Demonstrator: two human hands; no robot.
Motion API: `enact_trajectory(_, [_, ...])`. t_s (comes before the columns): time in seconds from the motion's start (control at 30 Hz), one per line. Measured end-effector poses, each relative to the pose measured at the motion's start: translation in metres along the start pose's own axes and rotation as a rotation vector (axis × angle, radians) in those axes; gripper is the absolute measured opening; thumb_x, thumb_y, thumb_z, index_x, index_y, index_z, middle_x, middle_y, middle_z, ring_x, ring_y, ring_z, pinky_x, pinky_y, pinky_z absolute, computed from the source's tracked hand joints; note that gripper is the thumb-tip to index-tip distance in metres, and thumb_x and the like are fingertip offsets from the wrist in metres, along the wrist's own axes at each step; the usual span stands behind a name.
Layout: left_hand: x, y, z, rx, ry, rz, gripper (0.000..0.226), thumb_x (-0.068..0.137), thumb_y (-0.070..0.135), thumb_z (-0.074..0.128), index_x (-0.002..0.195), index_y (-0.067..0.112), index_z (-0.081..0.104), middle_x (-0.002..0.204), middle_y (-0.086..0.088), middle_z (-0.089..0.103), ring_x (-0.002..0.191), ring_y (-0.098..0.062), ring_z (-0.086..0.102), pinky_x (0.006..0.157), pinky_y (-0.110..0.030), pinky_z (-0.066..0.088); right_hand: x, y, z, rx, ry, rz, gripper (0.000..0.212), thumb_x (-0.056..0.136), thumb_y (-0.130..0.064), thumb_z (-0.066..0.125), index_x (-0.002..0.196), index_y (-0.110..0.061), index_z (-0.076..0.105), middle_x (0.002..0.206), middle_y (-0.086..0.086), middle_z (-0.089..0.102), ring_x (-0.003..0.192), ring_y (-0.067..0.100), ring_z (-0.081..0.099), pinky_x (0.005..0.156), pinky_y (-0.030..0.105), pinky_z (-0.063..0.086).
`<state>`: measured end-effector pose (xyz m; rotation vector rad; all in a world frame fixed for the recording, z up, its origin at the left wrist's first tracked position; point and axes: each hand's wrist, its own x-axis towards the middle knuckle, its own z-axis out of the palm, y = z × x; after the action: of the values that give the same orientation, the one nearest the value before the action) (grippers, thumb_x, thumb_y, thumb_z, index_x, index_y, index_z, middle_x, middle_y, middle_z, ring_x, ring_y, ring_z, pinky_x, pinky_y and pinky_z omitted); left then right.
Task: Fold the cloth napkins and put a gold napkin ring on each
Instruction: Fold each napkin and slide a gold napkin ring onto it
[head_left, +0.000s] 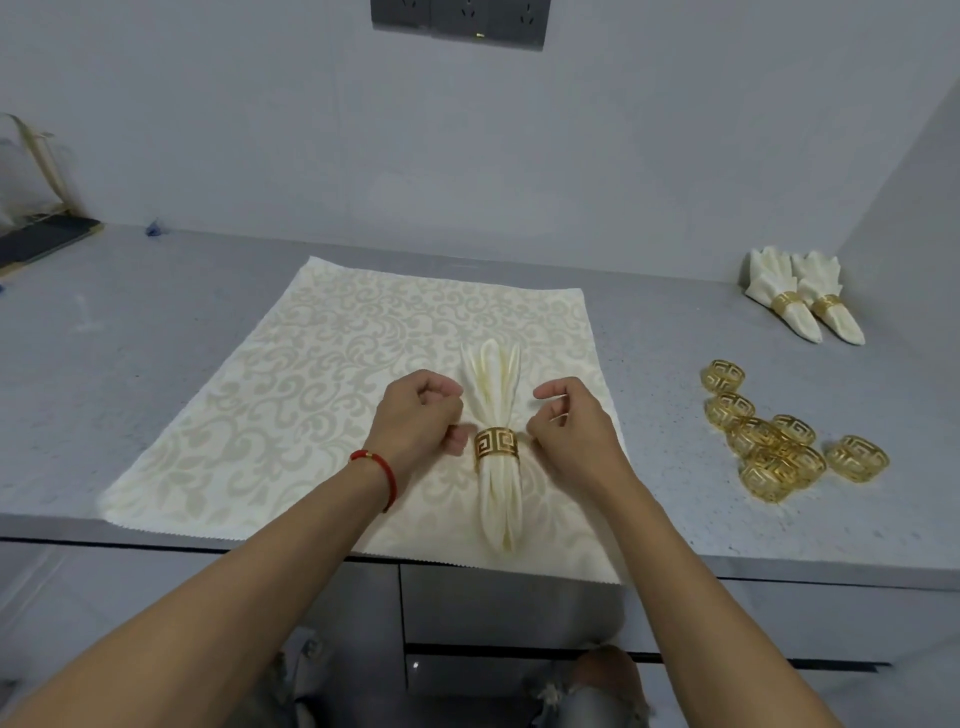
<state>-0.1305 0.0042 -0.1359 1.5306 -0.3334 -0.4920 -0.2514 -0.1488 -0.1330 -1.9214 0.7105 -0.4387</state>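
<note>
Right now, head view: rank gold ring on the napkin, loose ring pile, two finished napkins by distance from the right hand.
1. Gold ring on the napkin: just left of the right hand.
2. Loose ring pile: to its right.
3. Two finished napkins: far right corner.

A grey counter (156, 332) is running below a pale wall (467, 156), with a dark socket strip (460, 21) sitting high. A dark pad (41, 241) is lying far left; cabinet fronts (509, 608) are showing underneath.

Soft, even light is falling from above, casting faint shadows on the worktop (156, 374); wide-angle distortion is bending its edges, with slight overall blur.
</note>
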Motion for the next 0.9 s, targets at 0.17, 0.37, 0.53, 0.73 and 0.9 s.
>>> enact_trajectory(0.17, [0.01,0.015,0.001,0.377,0.092,0.234,0.031,0.083,0.028,0.063,0.114,0.026,0.06,0.101,0.007,0.067,0.09,-0.014,0.067,0.081,-0.032,0.054,0.015,-0.018,0.0,-0.097,0.099,-0.148,0.025,0.099,-0.023,0.055,0.125,-0.024,0.056,0.102,-0.009,0.062,0.09,0.008,0.061,0.072,0.02,0.043])
enact_trajectory(0.37, [0.026,0.013,0.013,0.189,0.128,0.215,0.036,0.088,0.031,0.072,0.122,0.028,0.059,0.081,0.007,0.056,0.075,-0.012,0.061,0.082,-0.034,0.056,0.03,-0.034,0.017,0.075,0.083,-0.114,0.04,0.104,-0.026,0.052,0.141,-0.026,0.036,0.088,-0.002,0.063,0.079,0.011,0.062,0.075,0.029,0.052])
enact_trajectory(0.53, [0.021,0.003,-0.001,0.148,0.133,0.207,0.031,0.083,0.039,0.073,0.111,0.033,0.061,0.076,0.004,0.057,0.079,-0.019,0.071,0.086,-0.046,0.06,0.021,-0.019,0.008,-0.031,0.189,-0.032,0.04,0.104,-0.025,0.05,0.141,-0.017,0.037,0.085,0.001,0.061,0.076,0.014,0.061,0.069,0.028,0.049])
enact_trajectory(0.73, [0.013,0.008,0.005,0.212,0.134,0.253,0.036,0.092,0.031,0.064,0.126,0.037,0.052,0.101,0.002,0.056,0.083,-0.018,0.066,0.088,-0.044,0.059,-0.035,-0.04,0.022,-0.576,0.127,-0.036,0.079,0.091,-0.064,0.053,0.148,-0.02,0.021,0.124,0.005,0.061,0.113,0.03,0.061,0.088,0.043,0.047])
enact_trajectory(0.9, [0.011,0.012,0.016,0.23,0.13,0.314,0.038,0.095,0.024,0.06,0.13,0.033,0.049,0.098,0.004,0.052,0.08,-0.018,0.061,0.088,-0.047,0.057,-0.041,-0.034,0.037,-0.651,0.044,-0.019,0.087,0.085,-0.053,0.065,0.147,-0.021,0.011,0.102,-0.001,0.059,0.087,0.023,0.063,0.08,0.038,0.053])
